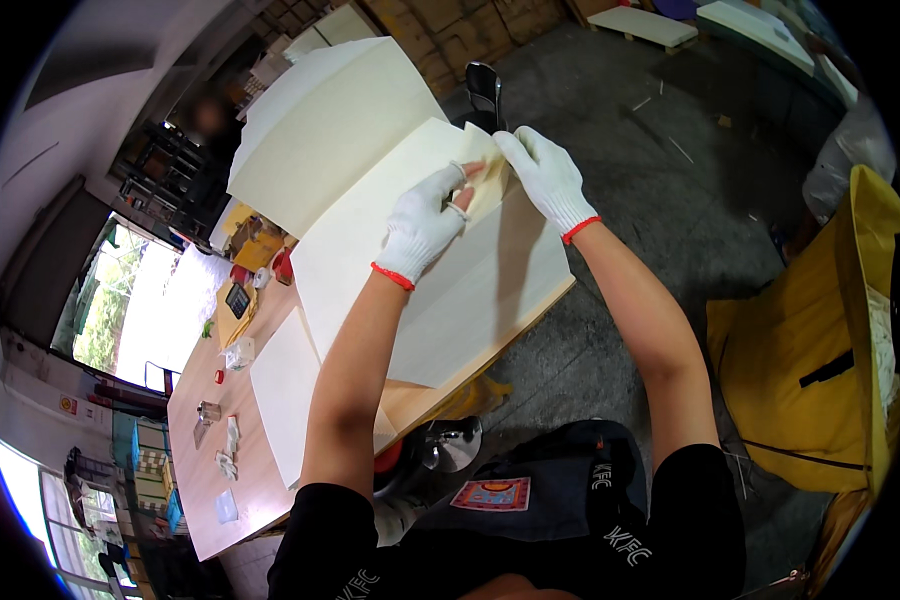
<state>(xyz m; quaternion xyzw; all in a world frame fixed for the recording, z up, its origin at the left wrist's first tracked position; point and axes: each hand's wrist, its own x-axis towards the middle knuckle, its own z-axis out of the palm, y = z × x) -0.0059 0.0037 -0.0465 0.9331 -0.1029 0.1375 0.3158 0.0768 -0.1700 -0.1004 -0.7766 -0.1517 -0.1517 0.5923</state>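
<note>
Both my hands wear white knit gloves with red cuffs. Beneath them a large white sheet (pixel 370 210) covers the far part of the table. At its far right end is a creamy, folded and creased flap (pixel 488 185). My right hand (pixel 548 175) is closed at the flap's upper right edge, thumb and fingers pinching it. Bare fingertips show on my left hand (pixel 425 222); its thumb and forefinger are spread and touch the flap's left side. Another big pale sheet (pixel 340 130) rises bent behind the left hand. A grey-white sheet (pixel 470 290) lies nearer me.
The wooden table (pixel 260 400) carries a calculator (pixel 237 300), a metal-looking jar (pixel 208 411) and a red cap (pixel 219 377). A black chair (pixel 484 90) stands beyond the sheets. On the right is a big yellow bag (pixel 790 370). A person (pixel 205 150) is at the far left.
</note>
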